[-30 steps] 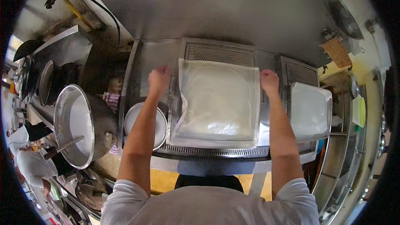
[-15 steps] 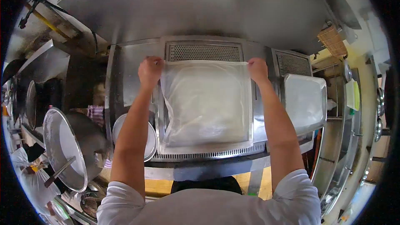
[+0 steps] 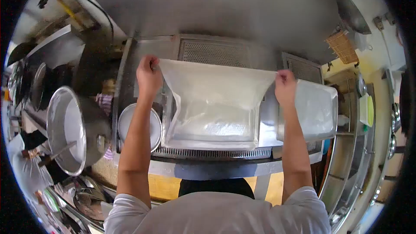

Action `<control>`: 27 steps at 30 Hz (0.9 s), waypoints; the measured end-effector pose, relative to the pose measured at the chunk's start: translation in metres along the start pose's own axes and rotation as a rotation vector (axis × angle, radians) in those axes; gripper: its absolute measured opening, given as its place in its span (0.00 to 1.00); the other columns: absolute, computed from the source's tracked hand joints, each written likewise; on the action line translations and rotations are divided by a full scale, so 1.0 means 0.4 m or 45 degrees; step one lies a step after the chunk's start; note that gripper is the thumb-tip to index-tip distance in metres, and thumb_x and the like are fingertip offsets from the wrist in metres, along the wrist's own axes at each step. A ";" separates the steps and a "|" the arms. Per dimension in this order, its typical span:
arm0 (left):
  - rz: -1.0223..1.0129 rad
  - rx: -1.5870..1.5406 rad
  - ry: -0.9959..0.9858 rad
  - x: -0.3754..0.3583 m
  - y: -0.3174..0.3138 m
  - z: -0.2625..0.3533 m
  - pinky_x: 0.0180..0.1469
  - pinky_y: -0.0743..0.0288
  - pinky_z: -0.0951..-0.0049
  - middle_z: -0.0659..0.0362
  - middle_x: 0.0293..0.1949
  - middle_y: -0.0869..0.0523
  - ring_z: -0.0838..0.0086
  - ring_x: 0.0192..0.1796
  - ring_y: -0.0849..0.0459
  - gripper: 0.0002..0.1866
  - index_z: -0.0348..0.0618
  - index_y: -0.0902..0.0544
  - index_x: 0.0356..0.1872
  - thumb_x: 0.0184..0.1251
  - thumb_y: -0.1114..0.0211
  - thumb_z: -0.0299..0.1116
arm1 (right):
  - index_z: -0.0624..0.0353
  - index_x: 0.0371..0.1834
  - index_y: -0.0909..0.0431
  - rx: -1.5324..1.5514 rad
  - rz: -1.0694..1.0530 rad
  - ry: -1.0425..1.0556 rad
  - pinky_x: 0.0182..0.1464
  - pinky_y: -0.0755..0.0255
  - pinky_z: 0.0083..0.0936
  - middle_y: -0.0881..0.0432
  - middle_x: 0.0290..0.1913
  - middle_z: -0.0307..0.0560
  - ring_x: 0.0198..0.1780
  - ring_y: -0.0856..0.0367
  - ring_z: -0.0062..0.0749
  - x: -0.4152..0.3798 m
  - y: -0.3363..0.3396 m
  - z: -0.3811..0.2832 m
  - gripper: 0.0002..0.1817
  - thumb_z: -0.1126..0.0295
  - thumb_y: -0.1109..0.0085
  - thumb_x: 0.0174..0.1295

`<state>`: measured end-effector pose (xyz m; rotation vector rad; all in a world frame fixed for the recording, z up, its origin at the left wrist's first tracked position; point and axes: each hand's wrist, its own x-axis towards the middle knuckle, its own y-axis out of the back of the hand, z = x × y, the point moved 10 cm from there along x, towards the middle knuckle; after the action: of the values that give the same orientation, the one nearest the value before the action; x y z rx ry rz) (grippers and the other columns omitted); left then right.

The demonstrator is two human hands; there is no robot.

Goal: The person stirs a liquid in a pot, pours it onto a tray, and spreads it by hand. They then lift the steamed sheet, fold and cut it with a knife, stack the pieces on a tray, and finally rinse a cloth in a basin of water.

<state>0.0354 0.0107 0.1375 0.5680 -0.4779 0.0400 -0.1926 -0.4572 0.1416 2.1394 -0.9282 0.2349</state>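
A thin, pale, wet-looking cloth (image 3: 216,89) spreads over the middle of a metal steaming unit (image 3: 269,123). My left hand (image 3: 149,76) is closed on its far left corner, and my right hand (image 3: 286,87) pinches the far right corner. Between them the far edge is pulled taut and looks raised. The near part lies flat, with its left and right sides curving inward. What lies beneath the cloth is mostly hidden. Beside my right forearm is a shallow tray (image 3: 315,108), pale and shiny inside.
Under my left forearm, a round pan (image 3: 126,123) holds something white. Farther left stands a large metal pot (image 3: 95,125) with white contents and a utensil handle (image 3: 56,154). Perforated panels (image 3: 214,53) line the back. A wicker basket (image 3: 343,47) hangs at right, near metal shelving (image 3: 344,147).
My hands have moved farther apart, widening the cloth's far edge. The cloth's sides now curve inward, and its right corner has shifted right. The camera view has shifted slightly.
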 end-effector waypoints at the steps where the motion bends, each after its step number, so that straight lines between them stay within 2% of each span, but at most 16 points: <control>1: 0.043 -0.071 0.031 -0.022 0.053 0.028 0.46 0.22 0.63 0.49 0.36 0.15 0.54 0.39 0.15 0.07 0.36 0.20 0.40 0.64 0.42 0.16 | 0.64 0.40 0.19 -0.009 -0.004 -0.043 0.43 0.22 0.31 0.15 0.35 0.51 0.37 0.16 0.35 -0.021 0.049 -0.061 0.05 0.74 0.37 0.65; 3: 0.131 -0.217 0.092 -0.087 0.155 0.084 0.45 0.22 0.68 0.50 0.34 0.15 0.60 0.37 0.16 0.07 0.37 0.21 0.40 0.64 0.42 0.15 | 0.64 0.41 0.19 0.066 0.015 -0.048 0.46 0.23 0.28 0.15 0.37 0.49 0.40 0.17 0.32 -0.073 0.158 -0.164 0.04 0.76 0.38 0.66; 4: 0.177 -0.173 0.007 -0.118 0.210 0.128 0.44 0.23 0.71 0.52 0.35 0.15 0.69 0.37 0.16 0.09 0.37 0.21 0.42 0.64 0.43 0.14 | 0.64 0.42 0.19 0.158 0.044 -0.003 0.46 0.23 0.27 0.16 0.38 0.49 0.40 0.18 0.31 -0.096 0.205 -0.197 0.04 0.77 0.38 0.67; 7: 0.434 -0.020 -0.115 -0.238 0.395 0.278 0.45 0.23 0.75 0.55 0.36 0.15 0.73 0.37 0.17 0.09 0.37 0.21 0.42 0.64 0.42 0.13 | 0.65 0.45 0.19 0.381 0.092 0.063 0.48 0.25 0.26 0.17 0.41 0.48 0.42 0.19 0.30 -0.156 0.332 -0.299 0.05 0.79 0.39 0.67; 8: 0.459 -0.055 -0.086 -0.284 0.449 0.312 0.47 0.23 0.76 0.56 0.37 0.14 0.75 0.39 0.17 0.09 0.37 0.20 0.43 0.65 0.41 0.13 | 0.65 0.45 0.19 0.447 0.099 0.071 0.49 0.25 0.26 0.17 0.42 0.48 0.43 0.20 0.30 -0.170 0.371 -0.332 0.06 0.80 0.40 0.67; 11: 0.618 -0.042 0.033 -0.430 0.602 0.424 0.48 0.23 0.76 0.56 0.37 0.15 0.76 0.39 0.18 0.11 0.36 0.20 0.45 0.65 0.42 0.12 | 0.66 0.47 0.19 0.346 0.034 0.349 0.49 0.26 0.26 0.17 0.41 0.48 0.42 0.20 0.30 -0.218 0.477 -0.476 0.07 0.81 0.40 0.67; 12: 0.698 -0.017 -0.044 -0.484 0.653 0.486 0.48 0.22 0.74 0.55 0.37 0.14 0.72 0.39 0.16 0.14 0.35 0.19 0.45 0.62 0.44 0.10 | 0.67 0.45 0.19 0.269 0.004 0.431 0.48 0.25 0.28 0.17 0.41 0.49 0.41 0.19 0.34 -0.241 0.507 -0.534 0.06 0.82 0.41 0.67; 16: 0.818 0.395 -0.079 -0.698 0.822 0.589 0.47 0.22 0.71 0.50 0.36 0.13 0.64 0.39 0.14 0.14 0.34 0.18 0.41 0.57 0.44 0.10 | 0.65 0.44 0.20 0.328 -0.069 0.747 0.47 0.24 0.31 0.17 0.41 0.51 0.40 0.17 0.41 -0.322 0.568 -0.676 0.06 0.83 0.41 0.66; 19: 0.971 0.468 0.070 -0.877 0.950 0.640 0.48 0.23 0.73 0.53 0.33 0.16 0.73 0.39 0.18 0.13 0.36 0.18 0.41 0.60 0.46 0.12 | 0.64 0.41 0.20 0.389 -0.073 0.950 0.46 0.23 0.33 0.17 0.41 0.51 0.40 0.17 0.44 -0.401 0.620 -0.806 0.04 0.82 0.41 0.66; 23: 1.320 0.490 0.071 -1.158 1.154 0.725 0.45 0.25 0.78 0.62 0.33 0.17 0.80 0.38 0.22 0.05 0.37 0.18 0.42 0.71 0.39 0.18 | 0.64 0.39 0.20 0.529 -0.109 1.211 0.49 0.24 0.34 0.18 0.42 0.50 0.44 0.18 0.43 -0.499 0.678 -0.995 0.02 0.81 0.37 0.66; 24: 1.381 0.508 0.035 -1.231 1.202 0.764 0.43 0.28 0.81 0.66 0.35 0.18 0.83 0.38 0.23 0.02 0.37 0.18 0.42 0.76 0.37 0.24 | 0.63 0.38 0.20 0.565 -0.110 1.297 0.50 0.24 0.34 0.19 0.43 0.49 0.46 0.18 0.42 -0.527 0.691 -1.050 0.02 0.80 0.36 0.65; 27: 1.624 0.274 0.128 -1.485 1.356 0.829 0.33 0.33 0.84 0.68 0.32 0.20 0.86 0.31 0.28 0.02 0.39 0.17 0.44 0.76 0.35 0.25 | 0.62 0.38 0.19 0.704 -0.001 1.535 0.53 0.26 0.34 0.20 0.46 0.48 0.50 0.20 0.41 -0.630 0.740 -1.221 0.03 0.79 0.34 0.64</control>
<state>-0.7240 0.3502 0.3925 0.3875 -0.6765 1.3409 -0.5136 -0.0964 0.5372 1.8929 -0.1234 1.6956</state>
